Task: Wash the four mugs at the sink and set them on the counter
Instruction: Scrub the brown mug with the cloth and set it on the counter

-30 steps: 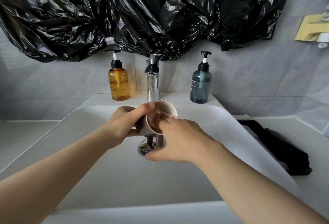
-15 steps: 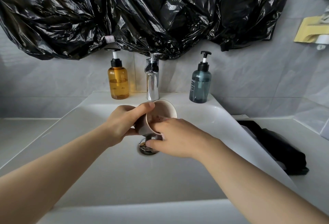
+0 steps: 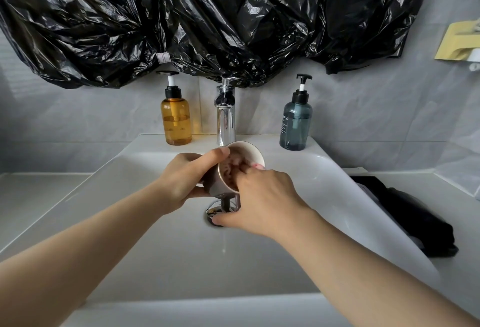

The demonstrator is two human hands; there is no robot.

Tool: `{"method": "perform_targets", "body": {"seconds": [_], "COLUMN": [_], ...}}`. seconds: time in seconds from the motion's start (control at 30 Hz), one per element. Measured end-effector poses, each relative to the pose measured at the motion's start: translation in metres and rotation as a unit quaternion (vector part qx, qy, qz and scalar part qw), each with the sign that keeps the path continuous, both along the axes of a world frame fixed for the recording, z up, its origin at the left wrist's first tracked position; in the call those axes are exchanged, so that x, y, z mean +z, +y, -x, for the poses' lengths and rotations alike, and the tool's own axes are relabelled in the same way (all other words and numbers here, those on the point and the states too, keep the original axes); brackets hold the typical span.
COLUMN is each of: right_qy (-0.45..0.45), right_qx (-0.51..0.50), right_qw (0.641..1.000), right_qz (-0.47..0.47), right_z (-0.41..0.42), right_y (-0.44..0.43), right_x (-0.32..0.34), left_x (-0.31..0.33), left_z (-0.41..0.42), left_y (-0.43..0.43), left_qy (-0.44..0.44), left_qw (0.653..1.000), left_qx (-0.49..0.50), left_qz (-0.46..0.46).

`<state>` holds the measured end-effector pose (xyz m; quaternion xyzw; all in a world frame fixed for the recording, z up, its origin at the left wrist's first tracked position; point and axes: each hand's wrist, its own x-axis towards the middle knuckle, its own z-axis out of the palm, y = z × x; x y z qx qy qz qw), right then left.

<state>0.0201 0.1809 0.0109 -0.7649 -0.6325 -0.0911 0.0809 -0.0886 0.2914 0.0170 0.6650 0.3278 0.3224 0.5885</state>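
Observation:
A beige mug (image 3: 255,152) with a pale inside is held tilted over the white sink (image 3: 181,261), just below the chrome faucet (image 3: 226,119). My left hand (image 3: 187,181) grips the mug's outer wall, thumb along the rim. My right hand (image 3: 265,197) has its fingers reaching inside the mug against the inner wall, while its thumb sticks out below, over the drain (image 3: 215,210). No other mugs are in view. I cannot see water running from the faucet.
An amber pump bottle (image 3: 176,121) and a teal pump bottle (image 3: 296,124) flank the faucet on the sink's back ledge. Black plastic sheeting (image 3: 207,15) hangs above. A black cloth (image 3: 415,220) lies on the right counter (image 3: 462,223). The left counter (image 3: 31,197) is grey.
My right hand's fingers have shifted around inside the mug, dipping out and back in. The left hand keeps the mug in nearly the same spot.

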Motion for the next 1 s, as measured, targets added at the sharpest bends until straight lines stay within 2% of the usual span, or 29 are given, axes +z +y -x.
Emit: {"method": "perform_targets", "body": {"seconds": [0.23,0.47,0.7,0.87,1.0], "right_qy": [0.009,0.11,0.014,0.048,0.068], "right_qx": [0.088,0.093,0.036,0.068,0.12], "right_qw": [0.994,0.989,0.998,0.996,0.99], "right_qz": [0.065,0.039,-0.04,0.014,0.023], "right_z": [-0.009,-0.01,-0.004,-0.01,-0.015], "right_y": [0.001,-0.007,-0.008,-0.002,-0.004], "right_x": [0.003,0.014,0.014,0.008,0.01], "left_x": [-0.001,0.0,0.009,0.002,0.001], "left_z": [0.001,0.001,0.004,0.001,0.002], "left_y": [-0.001,0.002,0.002,-0.002,0.0], "left_qy": [0.013,0.007,-0.029,-0.007,-0.008], "left_qw": [1.0,1.0,0.999,0.999,1.0], "left_qx": [-0.001,0.01,0.007,0.006,0.02], "left_qz": [-0.017,0.011,-0.012,-0.031,-0.023]}}
